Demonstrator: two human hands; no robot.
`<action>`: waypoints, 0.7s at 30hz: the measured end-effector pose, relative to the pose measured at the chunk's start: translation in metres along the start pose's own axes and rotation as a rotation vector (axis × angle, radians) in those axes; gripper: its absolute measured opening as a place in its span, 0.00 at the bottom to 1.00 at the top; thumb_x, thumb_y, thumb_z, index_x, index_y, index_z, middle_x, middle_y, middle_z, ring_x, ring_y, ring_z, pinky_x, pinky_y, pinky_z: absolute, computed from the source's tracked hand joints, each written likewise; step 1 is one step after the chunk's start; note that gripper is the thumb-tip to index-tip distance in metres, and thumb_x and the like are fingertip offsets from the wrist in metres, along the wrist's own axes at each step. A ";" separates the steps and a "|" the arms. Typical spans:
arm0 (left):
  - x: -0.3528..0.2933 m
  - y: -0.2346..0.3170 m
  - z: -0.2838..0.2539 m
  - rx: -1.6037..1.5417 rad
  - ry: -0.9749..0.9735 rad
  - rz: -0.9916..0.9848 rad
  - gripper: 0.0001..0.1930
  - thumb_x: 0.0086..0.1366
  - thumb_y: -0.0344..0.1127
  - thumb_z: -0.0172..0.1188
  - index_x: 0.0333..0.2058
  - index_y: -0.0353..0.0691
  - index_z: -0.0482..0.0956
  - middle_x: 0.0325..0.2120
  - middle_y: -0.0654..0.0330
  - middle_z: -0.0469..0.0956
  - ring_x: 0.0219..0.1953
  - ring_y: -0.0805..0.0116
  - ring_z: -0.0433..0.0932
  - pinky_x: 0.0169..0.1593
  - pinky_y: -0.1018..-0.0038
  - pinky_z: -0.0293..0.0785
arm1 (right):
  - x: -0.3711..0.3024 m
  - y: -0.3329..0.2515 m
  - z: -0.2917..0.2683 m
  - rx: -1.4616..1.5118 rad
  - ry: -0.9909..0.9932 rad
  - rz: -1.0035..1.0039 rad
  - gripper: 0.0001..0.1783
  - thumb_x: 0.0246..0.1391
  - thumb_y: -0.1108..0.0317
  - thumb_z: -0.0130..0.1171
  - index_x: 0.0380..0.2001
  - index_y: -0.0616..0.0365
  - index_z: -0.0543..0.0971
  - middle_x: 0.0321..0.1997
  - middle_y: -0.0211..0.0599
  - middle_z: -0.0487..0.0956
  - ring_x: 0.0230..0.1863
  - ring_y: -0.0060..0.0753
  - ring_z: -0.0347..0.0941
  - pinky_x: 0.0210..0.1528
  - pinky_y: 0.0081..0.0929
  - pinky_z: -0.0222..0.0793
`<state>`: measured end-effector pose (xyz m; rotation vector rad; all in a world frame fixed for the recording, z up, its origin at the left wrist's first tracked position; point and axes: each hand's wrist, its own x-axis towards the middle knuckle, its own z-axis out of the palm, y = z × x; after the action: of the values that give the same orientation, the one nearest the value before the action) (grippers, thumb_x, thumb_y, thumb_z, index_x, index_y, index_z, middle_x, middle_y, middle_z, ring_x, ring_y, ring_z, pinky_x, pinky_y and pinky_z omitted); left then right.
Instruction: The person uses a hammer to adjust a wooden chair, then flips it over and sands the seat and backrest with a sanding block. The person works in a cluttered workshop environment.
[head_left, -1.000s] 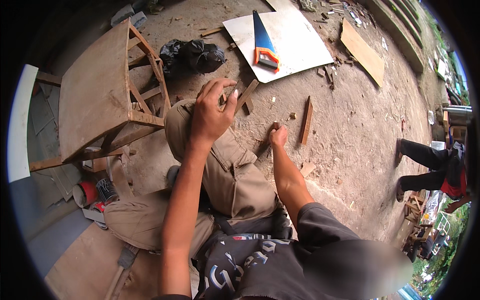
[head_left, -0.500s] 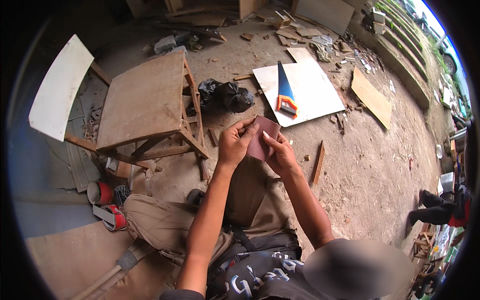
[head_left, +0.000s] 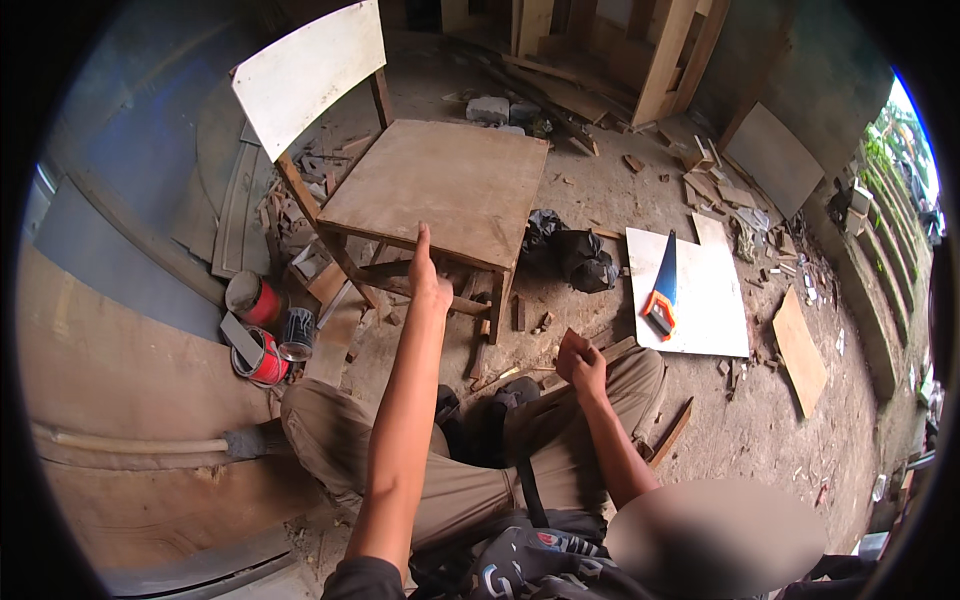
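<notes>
A wooden chair with a plain brown seat [head_left: 440,180] and a white curved backrest [head_left: 312,72] stands in front of me on the left. My left hand [head_left: 430,282] is at the seat's front edge, its thumb lying over the top and its fingers hidden under the edge. Above my right knee, my right hand [head_left: 590,372] is closed around a folded reddish-brown piece of sandpaper [head_left: 571,350].
A handsaw [head_left: 662,290] with an orange and black handle lies on a white board [head_left: 705,300] to the right. Black plastic bags [head_left: 585,262] rest beside the chair. Red paint cans [head_left: 255,298] and a long-handled brush [head_left: 245,443] are on my left. Wood scraps litter the floor.
My hands have parted: the left has left the sandpaper and reached forward to the chair seat, while the right keeps the sandpaper. The view has turned left.
</notes>
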<state>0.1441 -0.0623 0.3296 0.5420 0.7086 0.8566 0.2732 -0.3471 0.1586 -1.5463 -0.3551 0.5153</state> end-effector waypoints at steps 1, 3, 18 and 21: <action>0.017 0.002 0.004 0.024 0.021 -0.032 0.55 0.50 0.63 0.69 0.67 0.37 0.53 0.70 0.52 0.43 0.71 0.54 0.42 0.69 0.48 0.34 | -0.004 -0.008 0.012 0.013 -0.064 -0.085 0.19 0.59 0.83 0.46 0.52 0.64 0.75 0.47 0.33 0.79 0.46 0.19 0.73 0.49 0.17 0.66; 0.017 -0.006 0.028 0.101 0.142 -0.061 0.53 0.51 0.59 0.69 0.68 0.39 0.53 0.70 0.52 0.47 0.71 0.56 0.43 0.70 0.52 0.35 | -0.009 -0.034 0.018 -0.024 -0.102 -0.251 0.24 0.58 0.85 0.43 0.57 0.63 0.72 0.49 0.31 0.78 0.46 0.15 0.70 0.48 0.13 0.62; -0.035 0.007 -0.048 0.271 0.071 0.179 0.27 0.60 0.45 0.61 0.53 0.33 0.73 0.50 0.55 0.76 0.49 0.62 0.76 0.55 0.67 0.69 | -0.042 -0.194 0.107 -0.752 -0.700 -1.173 0.34 0.43 0.79 0.52 0.58 0.54 0.72 0.67 0.43 0.66 0.70 0.46 0.57 0.71 0.46 0.51; -0.036 0.000 -0.059 0.257 0.120 0.197 0.28 0.60 0.44 0.62 0.55 0.32 0.72 0.52 0.54 0.73 0.52 0.62 0.73 0.57 0.67 0.67 | -0.006 -0.176 0.094 -0.804 -0.714 -1.270 0.30 0.49 0.75 0.52 0.59 0.51 0.72 0.67 0.38 0.67 0.70 0.40 0.59 0.71 0.46 0.51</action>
<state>0.0842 -0.0835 0.3032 0.8052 0.8927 0.9944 0.2344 -0.2617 0.3355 -1.4454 -2.1070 -0.1699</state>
